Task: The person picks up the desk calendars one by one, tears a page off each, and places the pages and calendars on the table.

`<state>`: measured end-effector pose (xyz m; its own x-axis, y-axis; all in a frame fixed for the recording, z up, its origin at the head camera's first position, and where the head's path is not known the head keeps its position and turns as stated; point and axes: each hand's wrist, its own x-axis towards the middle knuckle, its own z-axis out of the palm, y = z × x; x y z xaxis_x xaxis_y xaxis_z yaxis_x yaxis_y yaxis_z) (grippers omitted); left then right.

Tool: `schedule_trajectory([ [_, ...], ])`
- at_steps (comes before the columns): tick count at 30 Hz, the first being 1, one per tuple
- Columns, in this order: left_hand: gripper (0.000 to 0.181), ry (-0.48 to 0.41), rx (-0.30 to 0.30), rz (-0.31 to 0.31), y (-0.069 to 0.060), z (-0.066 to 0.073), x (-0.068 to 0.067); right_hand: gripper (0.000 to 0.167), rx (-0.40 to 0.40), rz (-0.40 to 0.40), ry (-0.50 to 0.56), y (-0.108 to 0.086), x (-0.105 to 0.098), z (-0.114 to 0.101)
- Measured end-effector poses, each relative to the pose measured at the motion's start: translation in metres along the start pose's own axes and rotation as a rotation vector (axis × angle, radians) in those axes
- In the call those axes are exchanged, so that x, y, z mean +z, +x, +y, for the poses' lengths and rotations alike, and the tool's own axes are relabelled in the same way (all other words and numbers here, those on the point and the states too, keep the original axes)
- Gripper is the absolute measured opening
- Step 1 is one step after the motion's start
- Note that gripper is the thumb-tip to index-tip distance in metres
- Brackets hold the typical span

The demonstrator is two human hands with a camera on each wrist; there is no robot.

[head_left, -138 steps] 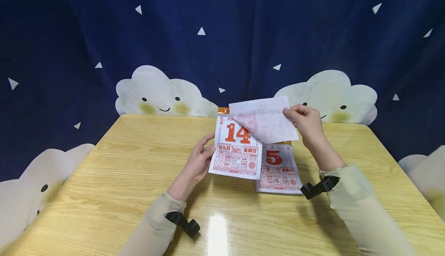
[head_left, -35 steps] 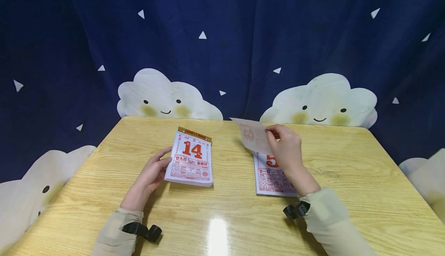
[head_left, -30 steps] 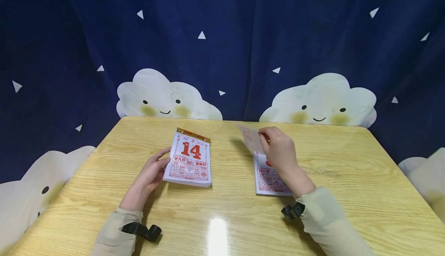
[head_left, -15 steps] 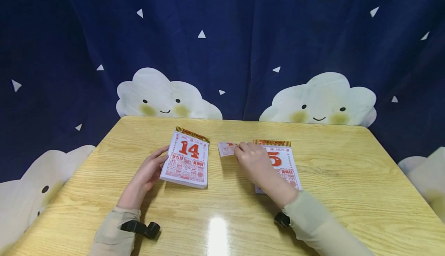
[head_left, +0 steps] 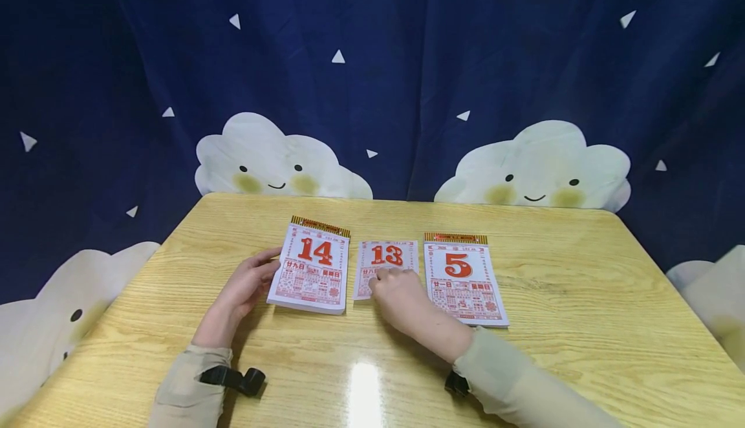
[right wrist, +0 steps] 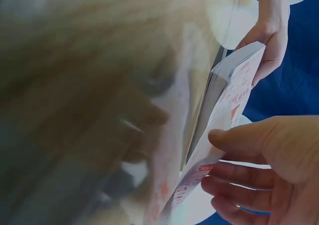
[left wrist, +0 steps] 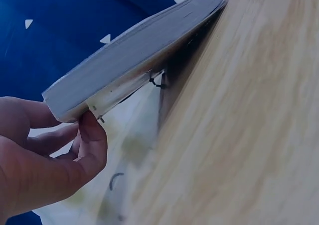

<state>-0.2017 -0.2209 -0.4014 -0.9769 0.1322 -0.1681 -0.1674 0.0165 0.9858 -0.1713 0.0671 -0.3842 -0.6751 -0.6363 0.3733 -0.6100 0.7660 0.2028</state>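
My left hand (head_left: 241, 289) grips the left edge of a thick tear-off calendar (head_left: 310, 269) with a red 14 on top. In the left wrist view its near edge is tilted up off the wood, with fingertips (left wrist: 92, 128) curled against its underside. To its right lies a loose calendar sheet (head_left: 387, 255) with a red 13. My right hand (head_left: 410, 305) pinches the lower part of that sheet, covering some of its print. The right wrist view has the thumb (right wrist: 234, 139) on the sheet's face, other fingers behind it.
A second tear-off calendar (head_left: 462, 282), showing a red 5 under a gold-striped header, lies right of the sheet. All rest on a wooden table (head_left: 582, 286). Behind it hangs a dark blue curtain (head_left: 384, 59) with white clouds.
The 13 sheet came off the left calendar, passed over the 5 calendar, turned face up and came down between the two. The left calendar moved left and lower in my left hand.
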Motion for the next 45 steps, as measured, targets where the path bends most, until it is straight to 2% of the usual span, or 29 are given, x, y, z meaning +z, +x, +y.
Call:
schedule_trajectory([
  [4,0.047,0.034,0.014,0.034,0.0,-0.001,-0.003,0.011,0.028,-0.074,0.04,0.003,0.004,-0.005],
  [12,0.051,0.11,0.005,0.016,-0.001,0.001,-0.011,0.007,0.045,-0.269,0.164,0.008,0.008,-0.011],
  [14,0.051,0.13,-0.011,0.022,-0.001,0.001,-0.013,0.007,0.046,-0.289,0.189,0.009,0.008,-0.013],
  [18,0.05,0.177,-0.043,0.06,-0.001,0.001,-0.013,0.006,0.049,-0.286,0.216,0.009,0.008,-0.014],
  [25,0.045,0.362,-0.067,0.174,-0.001,-0.002,-0.008,0.008,0.037,-0.304,0.228,0.01,0.008,-0.016],
  [28,0.042,0.396,-0.072,0.205,-0.002,-0.003,-0.006,0.007,0.037,-0.3,0.228,0.01,0.007,-0.016],
  [31,0.04,0.404,-0.07,0.238,-0.002,-0.002,-0.005,0.005,0.039,-0.288,0.237,0.009,0.006,-0.015],
  [37,0.036,0.352,-0.029,0.304,-0.002,0.009,0.002,0.007,0.065,-0.257,0.273,0.005,0.001,-0.005],
  [40,0.035,0.337,0.003,0.294,0.001,0.014,0.013,0.011,0.096,-0.226,0.307,0.001,-0.003,0.005],
  [45,0.032,0.345,0.033,0.256,0.008,0.019,0.036,0.018,0.192,-0.2,0.369,-0.004,-0.012,0.022],
])
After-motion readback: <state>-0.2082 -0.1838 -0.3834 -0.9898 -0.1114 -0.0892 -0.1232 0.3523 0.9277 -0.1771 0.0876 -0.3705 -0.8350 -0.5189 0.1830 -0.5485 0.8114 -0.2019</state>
